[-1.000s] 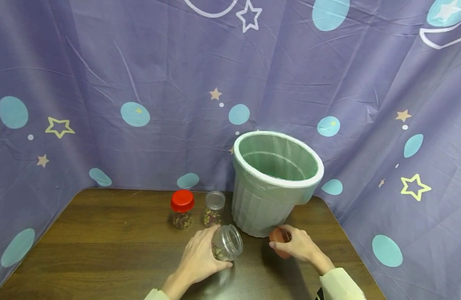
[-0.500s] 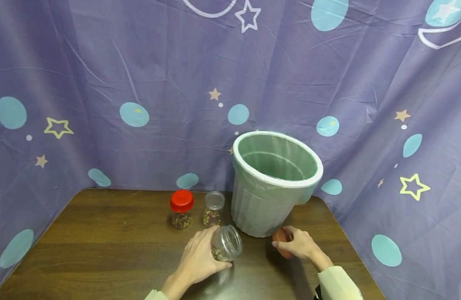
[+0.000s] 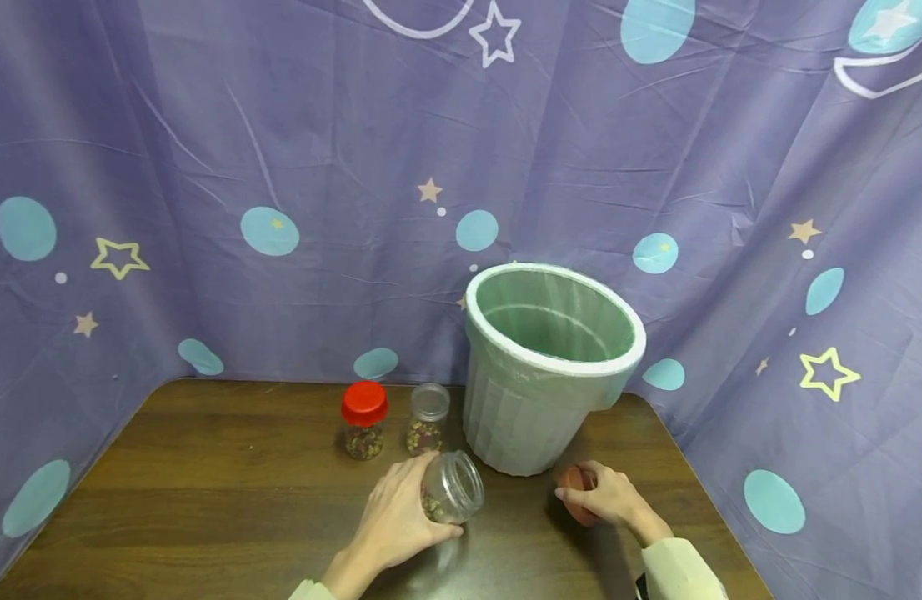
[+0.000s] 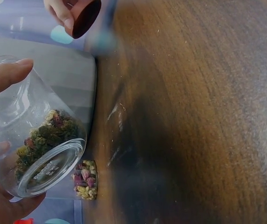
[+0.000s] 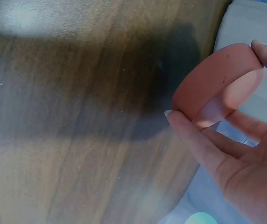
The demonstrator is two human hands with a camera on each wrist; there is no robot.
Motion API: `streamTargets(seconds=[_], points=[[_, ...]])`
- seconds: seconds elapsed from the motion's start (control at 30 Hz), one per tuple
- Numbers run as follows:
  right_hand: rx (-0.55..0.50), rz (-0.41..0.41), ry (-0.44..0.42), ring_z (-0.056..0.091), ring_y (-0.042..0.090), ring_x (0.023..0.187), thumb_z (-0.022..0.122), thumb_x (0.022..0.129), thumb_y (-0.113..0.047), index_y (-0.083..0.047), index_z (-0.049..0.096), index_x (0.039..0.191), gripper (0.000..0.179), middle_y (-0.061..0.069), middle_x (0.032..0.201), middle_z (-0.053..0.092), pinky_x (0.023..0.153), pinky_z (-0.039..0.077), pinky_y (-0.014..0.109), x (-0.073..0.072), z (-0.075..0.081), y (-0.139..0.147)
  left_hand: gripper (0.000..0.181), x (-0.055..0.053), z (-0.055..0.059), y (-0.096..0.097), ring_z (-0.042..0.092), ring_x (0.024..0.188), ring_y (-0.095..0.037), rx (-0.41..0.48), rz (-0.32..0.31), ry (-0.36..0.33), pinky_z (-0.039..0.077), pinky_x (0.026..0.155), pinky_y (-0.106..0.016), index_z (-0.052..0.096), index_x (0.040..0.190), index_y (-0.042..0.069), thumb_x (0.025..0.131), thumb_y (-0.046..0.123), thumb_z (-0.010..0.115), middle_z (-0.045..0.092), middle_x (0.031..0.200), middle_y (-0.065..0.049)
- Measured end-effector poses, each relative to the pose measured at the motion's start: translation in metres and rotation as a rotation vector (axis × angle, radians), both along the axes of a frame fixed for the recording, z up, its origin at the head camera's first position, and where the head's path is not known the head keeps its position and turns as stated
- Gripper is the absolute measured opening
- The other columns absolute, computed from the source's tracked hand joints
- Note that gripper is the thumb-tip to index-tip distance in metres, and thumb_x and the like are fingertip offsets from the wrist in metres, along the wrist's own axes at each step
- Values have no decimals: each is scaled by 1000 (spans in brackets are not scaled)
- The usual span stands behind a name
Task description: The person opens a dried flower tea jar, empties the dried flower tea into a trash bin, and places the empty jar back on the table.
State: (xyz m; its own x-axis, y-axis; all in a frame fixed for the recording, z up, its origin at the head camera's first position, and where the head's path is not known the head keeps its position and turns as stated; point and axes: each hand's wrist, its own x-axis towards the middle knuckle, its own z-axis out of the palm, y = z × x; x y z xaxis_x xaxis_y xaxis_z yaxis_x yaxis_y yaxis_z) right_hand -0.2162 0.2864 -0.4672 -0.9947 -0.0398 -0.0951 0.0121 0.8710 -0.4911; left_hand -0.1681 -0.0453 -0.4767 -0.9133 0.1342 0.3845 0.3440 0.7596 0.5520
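Observation:
In the head view my left hand [image 3: 393,515] grips a clear jar [image 3: 452,487] with no lid on it, tilted with its mouth to the right. Dried flowers and leaves [image 4: 49,140] lie inside against the base and lower side, as the left wrist view shows. My right hand [image 3: 613,500] pinches a reddish-brown round lid [image 5: 217,77] by its rim, hollow side towards the palm. This lid is held on edge, right of the jar and apart from it, just over the table.
A grey bin [image 3: 506,417] with a white rim and a clear liner stands behind my hands. Left of it are a jar with a clear lid [image 3: 429,403] and a jar with a red lid [image 3: 365,404], both holding dried flowers. A purple curtain [image 3: 318,167] hangs behind the wooden table [image 3: 206,500].
My right hand has moved a little to the right with the lid, away from the jar and the bin's base. The left hand and its jar have stayed nearly still.

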Motion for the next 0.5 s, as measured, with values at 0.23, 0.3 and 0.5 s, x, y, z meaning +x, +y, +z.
streamTargets(seconds=[0.23, 0.3, 0.5], points=[[-14, -19, -20, 67, 28, 95, 76, 80, -47, 2, 56, 133, 74, 13, 106, 71, 75, 55, 42, 3, -4, 0, 99, 1, -1, -1, 63, 112, -30, -11, 5, -6, 52, 92, -51, 56, 132, 11, 49, 51, 91, 66, 125, -9], [-15, -25, -25, 67, 29, 96, 75, 81, -48, 2, 55, 133, 75, 14, 109, 71, 76, 55, 43, 3, -6, 0, 99, 1, -1, -1, 63, 112, -29, -11, 7, -4, 52, 92, -51, 56, 133, 11, 49, 51, 91, 67, 125, -9], [-3, -30, -25, 66, 33, 102, 74, 82, -49, 2, 55, 134, 75, 16, 112, 70, 82, 55, 47, 4, -10, 1, 99, 1, 0, 0, 63, 111, -29, 3, 4, 4, 52, 91, -51, 56, 132, 11, 49, 50, 91, 67, 125, -9]])
